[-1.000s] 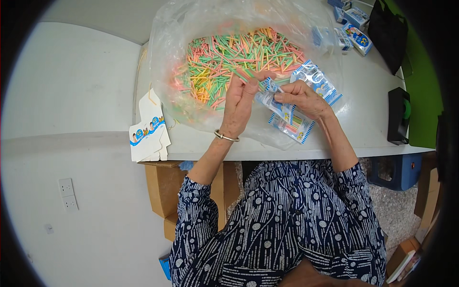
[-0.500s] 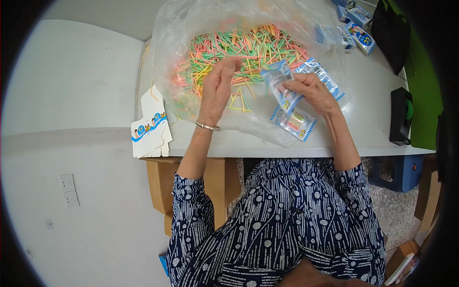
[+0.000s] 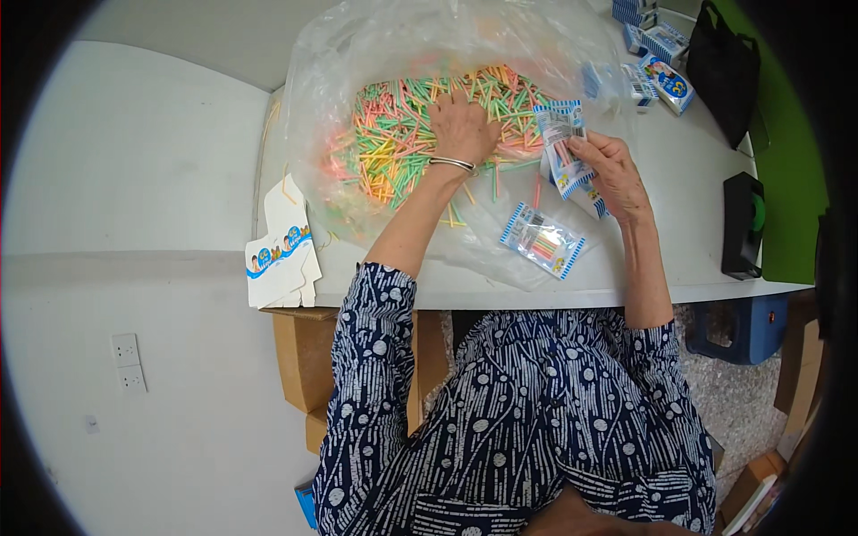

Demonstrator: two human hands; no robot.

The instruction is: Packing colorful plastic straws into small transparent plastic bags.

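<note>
Right hand (image 3: pixel 585 147): thumb-and-finger pinch on a striped packet (image 3: pixel 557 152). Left hand (image 3: pixel 465 129), toward its nine o'clock: fingers among coloured sticks (image 3: pixel 398 125), hold undeterminable. Second packet (image 3: pixel 542 241): striped packet's six o'clock. Forceful scooping could snap brittle-looking sticks.

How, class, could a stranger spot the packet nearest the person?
On the table, find the clear bag of coloured sticks. Nearer the person lies the packet: unheld, and closer to the table's front edge than the packets at the right hand.
</note>
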